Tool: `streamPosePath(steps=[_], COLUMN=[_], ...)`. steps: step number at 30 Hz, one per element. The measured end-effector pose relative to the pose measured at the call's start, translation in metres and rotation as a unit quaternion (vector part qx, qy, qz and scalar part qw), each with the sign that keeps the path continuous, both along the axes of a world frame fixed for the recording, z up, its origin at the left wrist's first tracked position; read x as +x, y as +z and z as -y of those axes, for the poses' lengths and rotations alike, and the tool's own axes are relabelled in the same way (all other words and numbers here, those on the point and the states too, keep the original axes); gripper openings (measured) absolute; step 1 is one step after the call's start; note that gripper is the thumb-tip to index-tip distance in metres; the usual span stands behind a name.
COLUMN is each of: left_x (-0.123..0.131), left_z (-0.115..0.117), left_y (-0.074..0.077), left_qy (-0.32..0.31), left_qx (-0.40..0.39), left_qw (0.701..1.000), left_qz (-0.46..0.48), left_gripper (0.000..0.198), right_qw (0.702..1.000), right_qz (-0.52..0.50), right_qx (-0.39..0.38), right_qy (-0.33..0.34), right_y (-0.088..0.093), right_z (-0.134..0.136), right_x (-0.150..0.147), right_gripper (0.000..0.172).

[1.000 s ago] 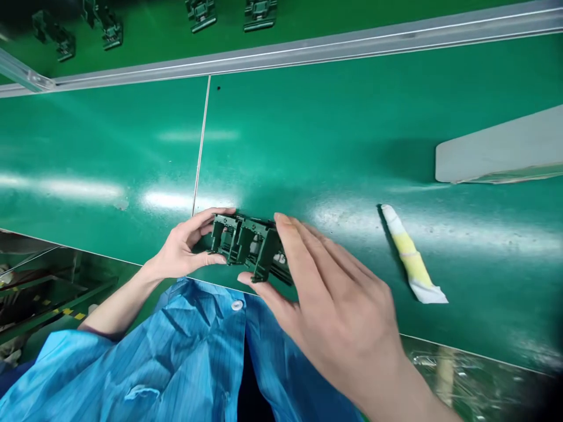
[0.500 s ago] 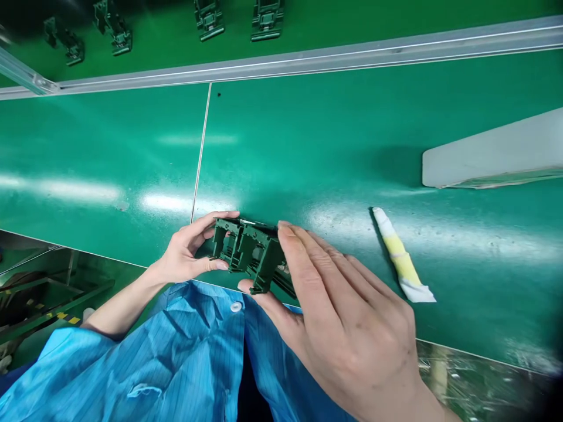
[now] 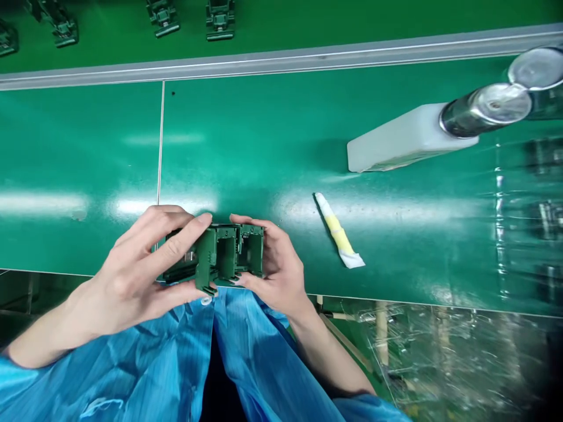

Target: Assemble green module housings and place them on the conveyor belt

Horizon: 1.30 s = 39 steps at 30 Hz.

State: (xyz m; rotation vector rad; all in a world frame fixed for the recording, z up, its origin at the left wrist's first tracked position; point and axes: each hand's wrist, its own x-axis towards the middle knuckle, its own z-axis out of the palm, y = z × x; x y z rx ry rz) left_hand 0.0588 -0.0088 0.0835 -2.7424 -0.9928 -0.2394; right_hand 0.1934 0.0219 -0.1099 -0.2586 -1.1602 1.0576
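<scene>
A dark green plastic frame part (image 3: 226, 255) is held just above the near edge of the green bench (image 3: 272, 146), in front of my blue smock. My left hand (image 3: 132, 275) is closed on the part's left end, with the forefinger along its top and the thumb underneath. My right hand (image 3: 277, 272) is closed on the right end, its fingers curled round the top and bottom edges. Small white pieces show inside the part, half hidden by my left fingers.
A white and yellow tube (image 3: 338, 231) lies on the bench to the right of my hands. A white bottle (image 3: 396, 140) with a metal cap (image 3: 486, 108) stands farther right. An aluminium rail (image 3: 281, 58) crosses the back, with several green parts (image 3: 220, 17) beyond it. Clear film (image 3: 461, 351) hangs below the bench's edge.
The view has swung to the right, so the bottle shows in full. The part has been turned between my hands: my left hand now covers its larger end and my right hand its smaller end.
</scene>
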Motion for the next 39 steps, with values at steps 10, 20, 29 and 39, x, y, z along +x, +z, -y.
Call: streamPosePath(steps=[10,20,29,39], left_x=[-0.043,-0.044,-0.045,-0.043], left_z=[0.005,-0.002,-0.004,0.001], left_y=[-0.032,-0.039,-0.04,-0.038], left_qy=[0.06,0.024,0.024,0.08], left_qx=[-0.146,-0.149,-0.164,-0.193], left_qw=[0.973,0.965,0.961,0.953], left_qz=[0.171,0.216,0.222,0.221], left_gripper=[0.081,0.079,0.084,0.079], right_qw=[0.955,0.949,0.944,0.945], right_qz=[0.213,0.228,0.242,0.251], right_qx=[0.034,0.054,0.066,0.056], right_qy=[-0.205,-0.21,-0.213,-0.203], right_y=[0.007,0.008,0.011,0.013], right_z=[0.02,0.017,0.013,0.014], right_x=[0.024,0.025,0.027,0.032], right_gripper=[0.067,0.064,0.062,0.062])
